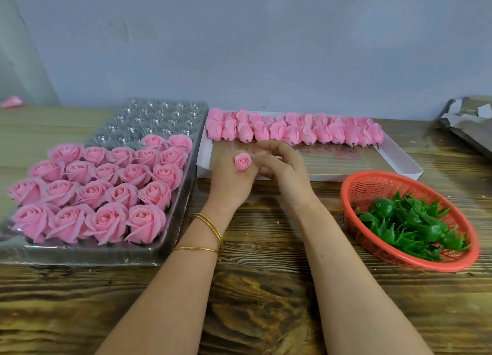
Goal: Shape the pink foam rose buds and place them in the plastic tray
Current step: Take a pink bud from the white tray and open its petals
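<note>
At the centre of the frame, our left hand (231, 180) is curled around a small pink bud (242, 161), holding it upright with the spiral facing us. Our right hand (283, 168) reaches in from the right, its fingertips (259, 156) against the bud's side. We cannot tell whether they pinch a petal or only touch it.

The foam looks soft, so we judge that a hard pull could tear or crease a petal, and a tight squeeze from the left hand could flatten the bud. When we carry it left, a low pass could brush the finished roses (106, 192) that fill the near part of the plastic tray (183, 195) and knock them askew. The free cups (159, 115) lie at the tray's far end, upper left of centre, so we would have to reach over those blooms.

The box (399, 165) holding the row of unshaped buds (292, 131) sits just behind our hands, its front wall close to the knuckles. A red basket (354, 184) stands at the right. Between tray and basket, the wooden table (266, 288) gives our forearms open room.
</note>
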`<state>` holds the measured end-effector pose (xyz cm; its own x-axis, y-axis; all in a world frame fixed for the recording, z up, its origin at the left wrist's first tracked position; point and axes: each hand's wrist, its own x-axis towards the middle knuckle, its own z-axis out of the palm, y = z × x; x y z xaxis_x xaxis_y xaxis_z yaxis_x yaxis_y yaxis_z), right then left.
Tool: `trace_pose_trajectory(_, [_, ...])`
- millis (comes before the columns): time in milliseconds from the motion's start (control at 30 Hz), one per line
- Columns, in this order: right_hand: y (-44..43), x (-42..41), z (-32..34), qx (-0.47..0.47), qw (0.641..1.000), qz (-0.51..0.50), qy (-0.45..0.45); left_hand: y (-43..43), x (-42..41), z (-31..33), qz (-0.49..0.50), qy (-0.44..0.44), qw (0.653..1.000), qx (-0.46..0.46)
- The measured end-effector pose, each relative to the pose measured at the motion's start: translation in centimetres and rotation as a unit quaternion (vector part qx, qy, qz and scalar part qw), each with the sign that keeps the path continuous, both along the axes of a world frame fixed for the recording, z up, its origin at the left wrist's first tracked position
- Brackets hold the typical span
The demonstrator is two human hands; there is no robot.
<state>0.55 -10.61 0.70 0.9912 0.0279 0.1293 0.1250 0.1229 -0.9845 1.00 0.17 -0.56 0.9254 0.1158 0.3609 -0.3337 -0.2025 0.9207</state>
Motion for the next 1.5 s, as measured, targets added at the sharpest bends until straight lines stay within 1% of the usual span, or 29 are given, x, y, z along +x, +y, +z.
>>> trace_pose_trajectory(200, [0.17, 0.08, -0.40, -0.038, 0.999, -0.005, -0.006, -0.17, -0.12, -0.13, -0.012, 0.002, 0.998, 0.058])
trace_pose_trajectory(533, [0.08, 0.15, -0.49, -0.057, 0.998, 0.003, -0.017, -0.08, -0.12, -0.14, 0.012, -0.032, 0.995, 0.097])
trace_pose_trajectory(700, [0.20, 0.22, -0.51, -0.062, 0.998, 0.007, -0.016, -0.09, -0.14, -0.26, 0.012, -0.035, 0.995, 0.095])
trace_pose_trajectory(1033, [0.07, 0.24, -0.54, -0.060, 0.998, 0.002, -0.019, -0.03, -0.03, -0.46, 0.014, -0.011, 0.994, 0.103])
trace_pose_trajectory(1100, [0.13, 0.14, -0.49, -0.049, 0.999, -0.004, -0.014, -0.04, 0.03, -0.54, 0.016, -0.009, 0.996, 0.082])
trace_pose_trajectory(1200, [0.39, 0.00, -0.17, 0.005, 1.000, 0.008, 0.003, -0.21, 0.21, -0.65, 0.030, -0.002, 0.999, 0.045])
trace_pose_trajectory(1300, [0.29, 0.42, -0.11, 0.042, 0.999, -0.001, 0.031, -0.32, 0.19, -0.45, 0.045, 0.006, 0.998, -0.034])
trace_pose_trajectory(1333, [0.25, 0.58, -0.19, 0.031, 0.999, -0.007, 0.027, -0.27, 0.24, -0.40, 0.054, 0.002, 0.997, -0.050])
trace_pose_trajectory(1400, [0.15, 0.70, -0.48, -0.022, 1.000, -0.009, 0.004, -0.23, 0.29, -0.23, 0.059, 0.010, 0.994, -0.090])
trace_pose_trajectory(1500, [0.34, 0.34, -0.86, -0.085, 0.995, 0.043, -0.015, -0.46, 0.27, -0.02, 0.039, 0.051, 0.981, -0.183])
